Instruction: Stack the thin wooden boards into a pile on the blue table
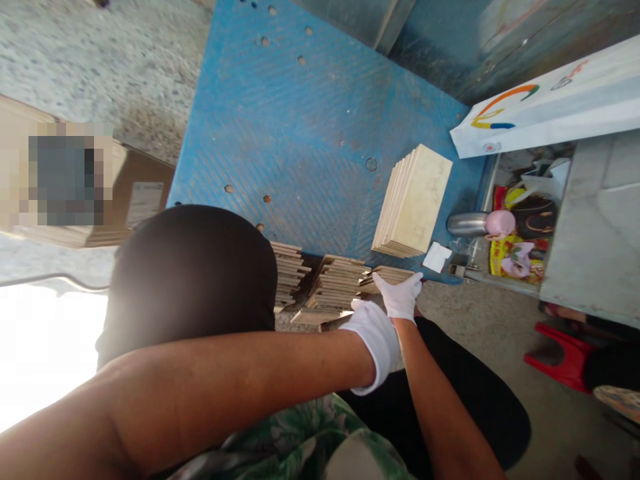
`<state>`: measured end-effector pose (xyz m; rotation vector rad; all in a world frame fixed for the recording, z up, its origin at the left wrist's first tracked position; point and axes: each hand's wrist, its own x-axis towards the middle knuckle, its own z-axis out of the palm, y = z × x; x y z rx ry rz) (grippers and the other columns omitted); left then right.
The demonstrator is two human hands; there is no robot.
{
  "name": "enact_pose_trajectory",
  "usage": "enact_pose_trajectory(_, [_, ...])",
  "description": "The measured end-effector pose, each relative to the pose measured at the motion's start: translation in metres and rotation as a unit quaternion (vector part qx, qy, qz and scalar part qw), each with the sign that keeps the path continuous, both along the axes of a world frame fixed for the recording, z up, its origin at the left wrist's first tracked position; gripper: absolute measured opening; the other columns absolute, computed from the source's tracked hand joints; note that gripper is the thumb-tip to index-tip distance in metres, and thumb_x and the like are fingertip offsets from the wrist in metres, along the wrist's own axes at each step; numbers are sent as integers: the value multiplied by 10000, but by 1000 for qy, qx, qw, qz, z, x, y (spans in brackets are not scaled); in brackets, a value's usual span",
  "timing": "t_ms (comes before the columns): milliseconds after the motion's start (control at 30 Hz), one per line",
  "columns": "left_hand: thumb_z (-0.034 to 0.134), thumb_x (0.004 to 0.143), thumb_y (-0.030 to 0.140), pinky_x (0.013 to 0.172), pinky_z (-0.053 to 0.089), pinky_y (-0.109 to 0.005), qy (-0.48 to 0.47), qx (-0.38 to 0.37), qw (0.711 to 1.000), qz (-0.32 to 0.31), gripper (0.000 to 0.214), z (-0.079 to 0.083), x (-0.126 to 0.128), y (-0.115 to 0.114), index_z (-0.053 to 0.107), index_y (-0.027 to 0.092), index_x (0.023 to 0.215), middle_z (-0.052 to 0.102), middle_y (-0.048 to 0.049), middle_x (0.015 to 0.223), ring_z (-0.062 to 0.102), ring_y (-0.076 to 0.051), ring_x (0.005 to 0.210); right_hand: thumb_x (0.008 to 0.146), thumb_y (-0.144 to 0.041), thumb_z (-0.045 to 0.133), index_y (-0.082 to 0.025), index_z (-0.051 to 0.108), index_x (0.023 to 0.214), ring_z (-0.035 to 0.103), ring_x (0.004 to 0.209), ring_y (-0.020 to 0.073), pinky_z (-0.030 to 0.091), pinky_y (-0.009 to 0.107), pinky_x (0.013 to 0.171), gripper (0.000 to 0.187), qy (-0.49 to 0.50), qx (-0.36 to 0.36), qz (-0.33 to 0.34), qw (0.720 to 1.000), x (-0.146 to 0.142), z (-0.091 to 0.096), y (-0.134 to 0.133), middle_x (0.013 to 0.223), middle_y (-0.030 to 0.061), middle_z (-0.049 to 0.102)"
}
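Both my hands wear white gloves. My right hand [400, 293] lies with fingers closed over a small pile of thin beige tiles [385, 275] at the near edge of the blue metal table [300, 120]. My left hand [373, 333] reaches across beside it, next to a taller stack of tiles [337, 283]; its fingers are curled and hidden from me. Further up the table a thick bundle of cream tiles [413, 200] lies on its side.
Another tile stack [290, 270] sits left of my hands. A dark knee [195, 273] blocks the lower left. A steel flask with pink lid [480, 224], bags and clutter fill a shelf at right, a white bag [550, 100] above, a red stool [565, 360] on the floor.
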<state>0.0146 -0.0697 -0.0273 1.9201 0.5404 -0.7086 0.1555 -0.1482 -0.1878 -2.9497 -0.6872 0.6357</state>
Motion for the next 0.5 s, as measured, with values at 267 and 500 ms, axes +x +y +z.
enact_pose_trajectory(267, [598, 838, 204, 946, 396, -551, 7, 0, 994, -107, 496, 8, -1, 9, 565, 24, 1299, 592, -272, 1235, 536, -439, 1146, 559, -647, 759, 15, 86, 1492, 318, 1330, 427, 322, 465, 1069, 1327, -44, 28, -9, 999, -9, -5, 0, 1418, 334, 296])
enact_pose_trajectory(500, [590, 851, 238, 881, 441, -526, 12, 29, 994, -102, 467, 6, -1, 6, 590, 8, 1258, 610, -277, 1205, 583, -400, 1078, 564, -579, 778, 61, 105, 1486, 329, 1319, 415, 325, 457, 1065, 1308, -52, 43, -2, 998, -11, -4, -1, 1380, 337, 355])
